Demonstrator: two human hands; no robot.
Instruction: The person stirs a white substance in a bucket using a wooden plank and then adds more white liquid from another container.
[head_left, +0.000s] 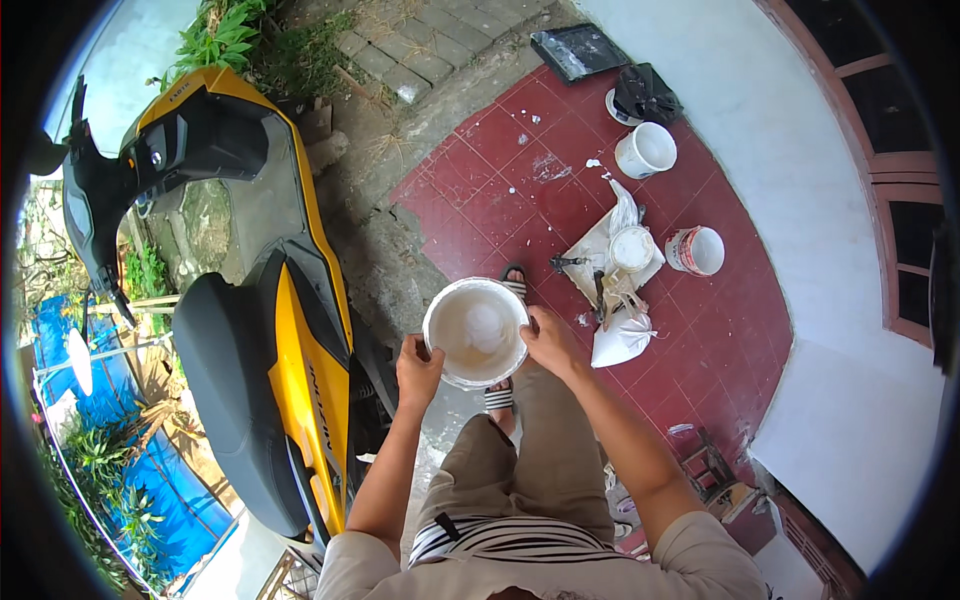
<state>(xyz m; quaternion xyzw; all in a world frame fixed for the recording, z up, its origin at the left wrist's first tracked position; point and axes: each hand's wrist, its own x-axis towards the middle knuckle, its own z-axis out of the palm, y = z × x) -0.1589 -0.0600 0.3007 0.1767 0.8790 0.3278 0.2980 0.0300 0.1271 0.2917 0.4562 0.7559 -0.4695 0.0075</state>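
A round white bucket (465, 350) with pale, paste-like residue inside is held in front of me, above my sandalled feet. My left hand (418, 368) grips its left rim, and my right hand (545, 338) is closed on its right rim. To the right, on red floor tiles (530, 210), a pale board (585, 247) bears a white tub (630, 247) and dark-handled tools (600, 290). A white sack (618, 340) lies just below the board.
A yellow-and-black scooter (300, 390) stands close on my left. White buckets (648, 150) (698, 255), a black tray (575, 50) and a dark bag (645, 92) are along the right. A white wall (820, 180) bounds the tiles; paving (420, 50) lies ahead.
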